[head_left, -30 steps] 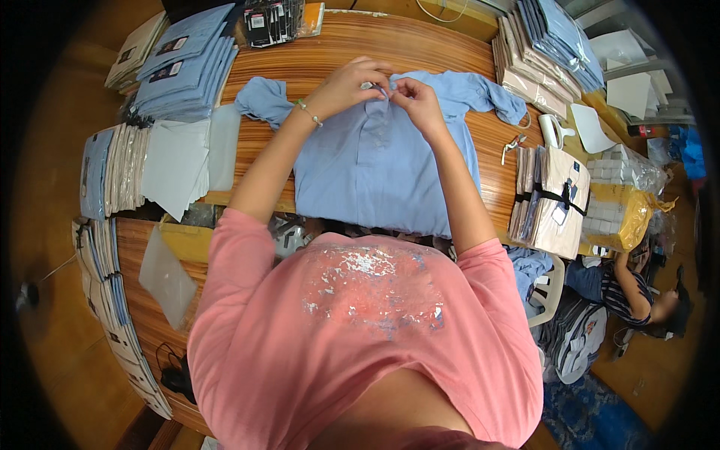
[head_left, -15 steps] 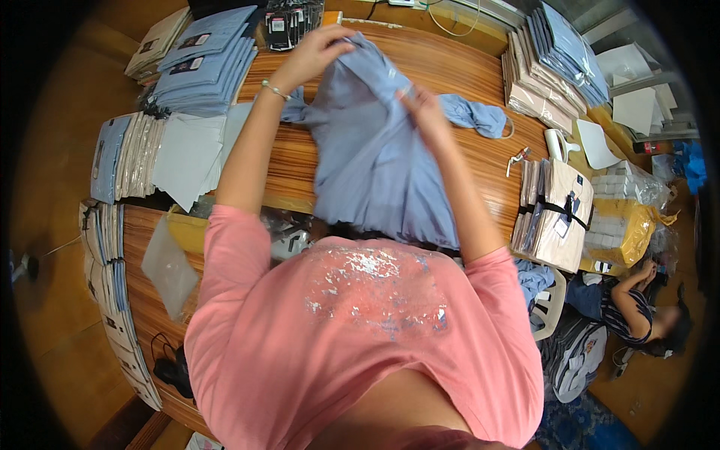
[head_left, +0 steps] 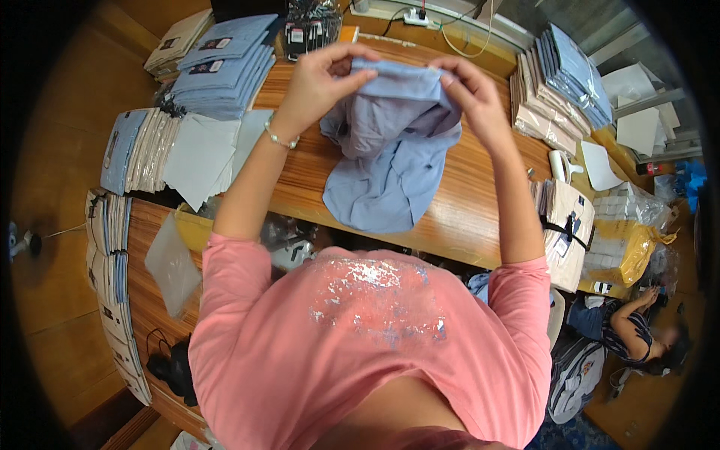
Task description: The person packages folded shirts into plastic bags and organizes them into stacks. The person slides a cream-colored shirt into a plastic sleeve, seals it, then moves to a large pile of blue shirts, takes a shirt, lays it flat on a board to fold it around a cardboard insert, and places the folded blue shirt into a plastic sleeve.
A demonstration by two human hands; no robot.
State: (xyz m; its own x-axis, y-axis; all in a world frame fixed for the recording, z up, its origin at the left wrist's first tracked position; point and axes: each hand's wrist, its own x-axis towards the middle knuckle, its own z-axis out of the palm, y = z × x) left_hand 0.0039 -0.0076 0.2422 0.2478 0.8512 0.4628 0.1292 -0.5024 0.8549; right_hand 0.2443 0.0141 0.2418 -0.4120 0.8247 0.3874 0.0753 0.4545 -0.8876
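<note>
A light blue shirt (head_left: pixel 386 184) hangs between my hands over the wooden table. Its raised far edge is a folded band, most likely the collar; the rest droops in loose folds toward me, with the lower part lying on the tabletop. My left hand (head_left: pixel 324 81) pinches the band's left end between thumb and fingers. At the right end, my right hand (head_left: pixel 472 94) grips the same band with thumb and fingers. The sleeves are tucked out of sight among the folds.
Stacked folded blue shirts (head_left: pixel 225 71) and white sheets (head_left: pixel 201 154) line the left. Packed shirts (head_left: pixel 574 79) rise at the back right, with a tied beige bundle (head_left: pixel 568 225) nearer. A white-handled tool (head_left: pixel 559 165) lies beside it. Another person (head_left: pixel 630 326) sits at the lower right.
The shirt has been turned over, its spread body and sleeves now bunched and folded. My right hand has moved right and away from me, and both hands now hold the top band.
</note>
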